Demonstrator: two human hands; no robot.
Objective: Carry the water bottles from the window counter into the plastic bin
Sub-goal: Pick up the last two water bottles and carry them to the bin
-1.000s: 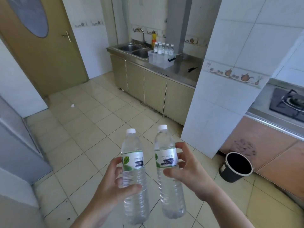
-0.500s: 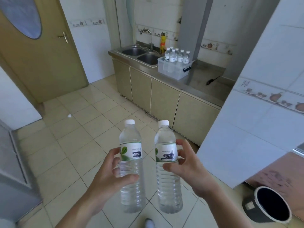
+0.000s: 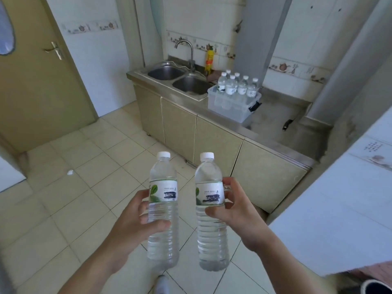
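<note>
I hold two clear, white-capped water bottles upright in front of me, above the tiled floor. My left hand (image 3: 135,221) grips the left water bottle (image 3: 163,177) around its middle. My right hand (image 3: 237,211) grips the right water bottle (image 3: 209,177) just below its label. Ahead, on the steel counter (image 3: 273,132), stands the clear plastic bin (image 3: 231,107) with several water bottles (image 3: 237,85) standing upright inside it. The bin is well beyond arm's reach.
A double sink (image 3: 180,78) with a tap lies left of the bin, a yellow bottle (image 3: 209,60) behind it. A dark knife (image 3: 288,124) lies on the counter right of the bin. A white tiled wall corner (image 3: 331,213) juts in close on my right. A closed door (image 3: 38,77) is at left.
I have walked closer to the sink counter; the bin and sink now appear larger and more central. The black bucket has slid out to the bottom right corner. Both bottles stay held upright.
</note>
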